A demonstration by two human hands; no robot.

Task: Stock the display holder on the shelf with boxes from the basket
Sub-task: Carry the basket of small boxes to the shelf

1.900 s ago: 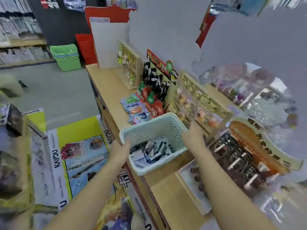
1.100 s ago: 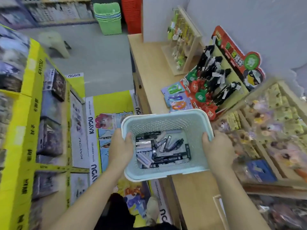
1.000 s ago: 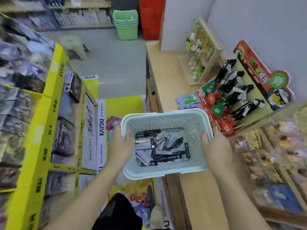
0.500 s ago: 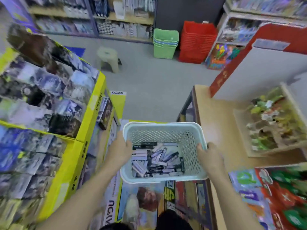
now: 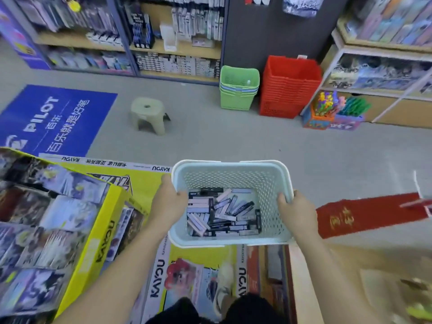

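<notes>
While the left hand [image 5: 171, 203] and the right hand [image 5: 295, 208] grip opposite rims of the pale blue basket [image 5: 233, 170] held above the floor, its small loose boxes [image 5: 222, 213] seem light, stiff and easy to pinch singly.

Boxes [image 5: 223, 212] lie in the basket [image 5: 233, 174]; stool [image 5: 147, 115] beyond it, stacked baskets [image 5: 238, 90] farther right.

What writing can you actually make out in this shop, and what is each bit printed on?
"PILOT", with Chinese characters beside it: blue floor mat.
"KAYOU": yellow display stand, on its side.
"KAYOU": yellow floor poster, on its white border, and again upside down along the far edge.
Gold characters: red banner, too blurred to read.
Print on the boxes in the basket: too small.
</notes>
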